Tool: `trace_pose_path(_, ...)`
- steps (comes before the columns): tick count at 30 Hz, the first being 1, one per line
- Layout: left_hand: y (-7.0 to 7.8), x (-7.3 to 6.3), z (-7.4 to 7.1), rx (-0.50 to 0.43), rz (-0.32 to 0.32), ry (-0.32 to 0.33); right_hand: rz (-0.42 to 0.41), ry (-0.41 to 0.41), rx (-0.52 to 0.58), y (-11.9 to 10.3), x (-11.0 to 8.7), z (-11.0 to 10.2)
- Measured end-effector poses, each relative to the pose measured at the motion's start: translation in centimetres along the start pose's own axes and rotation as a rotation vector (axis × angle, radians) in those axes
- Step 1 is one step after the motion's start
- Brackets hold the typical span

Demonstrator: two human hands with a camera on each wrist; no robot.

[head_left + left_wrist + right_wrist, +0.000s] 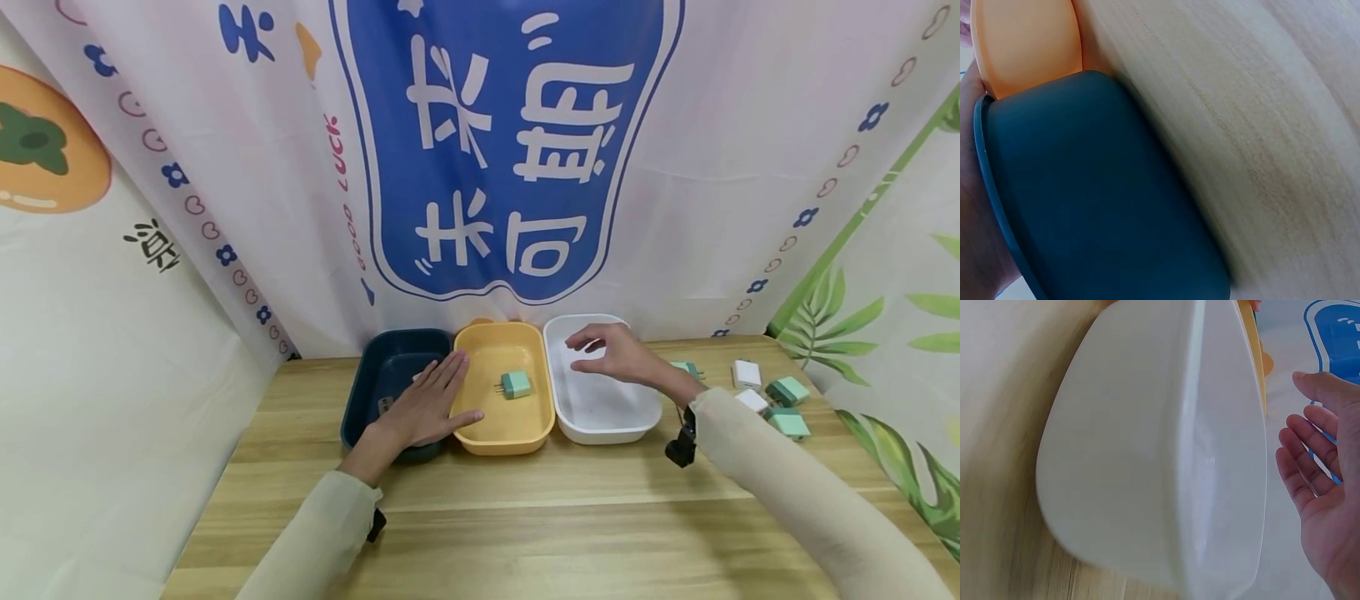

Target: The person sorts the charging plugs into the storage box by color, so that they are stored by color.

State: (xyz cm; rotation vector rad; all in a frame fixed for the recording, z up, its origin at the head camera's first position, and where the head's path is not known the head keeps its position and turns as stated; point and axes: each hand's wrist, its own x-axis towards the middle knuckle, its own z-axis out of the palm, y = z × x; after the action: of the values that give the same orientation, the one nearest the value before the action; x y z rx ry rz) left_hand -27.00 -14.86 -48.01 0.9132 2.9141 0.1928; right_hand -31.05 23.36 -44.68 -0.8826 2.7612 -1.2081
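Observation:
My left hand [427, 404] lies with fingers extended across the adjoining rims of the dark blue bin [408, 337] and the yellow bin [502, 446]. Inside the yellow bin sits one green plug charger [516, 384] with its prongs facing left. Part of a small item [386, 405] shows in the dark blue bin, the rest of which my left hand covers. Over the white bin [607, 417] hovers my right hand [615, 354], thumb and fingers apart. The right wrist view shows that hand's palm [1329, 531] with nothing in it, beside the white bin's wall [1116, 444].
Several green and white plug chargers lie at the table's right end, among them a white one [746, 374] and a green one [787, 390]. Another green charger [684, 367] is partly behind my right forearm. A printed curtain [675, 250] hangs right behind the bins.

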Motion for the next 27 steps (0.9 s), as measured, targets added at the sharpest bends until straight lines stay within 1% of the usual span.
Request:
trace_pose_path(3, 0.0, 0.0, 0.0, -0.004, 0.005, 0.003, 0.002, 0.002, 0.008, 0.4, -0.6, -0.5)
trace_pose_path(11, -0.2, 0.1, 0.2, -0.004, 0.008, 0.001, 0.025, 0.023, -0.052, 1.6, -2.0, -2.0)
trace_pose_path(20, -0.3, 0.1, 0.3, 0.003, 0.001, 0.004, 0.005, 0.055, -0.064, 2.8, -3.4, -3.6)
trace_pose_path(27, -0.3, 0.2, 0.3, 0.007, 0.001, 0.000, 0.045, 0.076, -0.069, 3.4, -4.7, -5.0)
